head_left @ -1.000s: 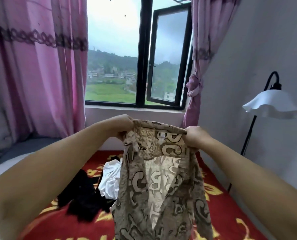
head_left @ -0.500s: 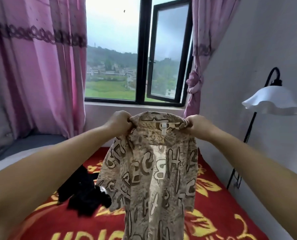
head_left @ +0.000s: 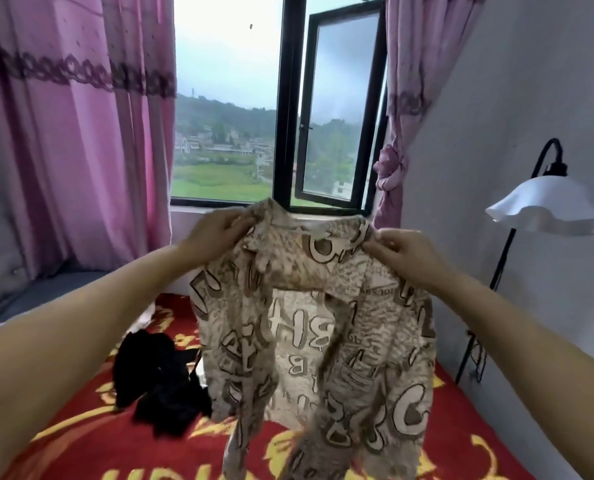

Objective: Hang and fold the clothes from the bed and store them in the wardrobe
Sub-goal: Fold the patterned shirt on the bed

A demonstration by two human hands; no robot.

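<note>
Both hands, left hand (head_left: pixel 215 233) and right hand (head_left: pixel 401 251), pinch the patterned shirt (head_left: pixel 309 327) by its shoulders, aloft at twelve o'clock; black clothes (head_left: pixel 157 375) lie unfolded on the bed (head_left: pixel 80 445) at nine; early days, I'd say.

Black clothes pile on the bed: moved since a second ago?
No. The black clothes pile stays on the red bedspread, left of the held patterned shirt; only the camera shifted.

Pink curtains (head_left: pixel 73 133) flank an open window (head_left: pixel 337 112); floor lamp (head_left: pixel 545 209) right
</note>
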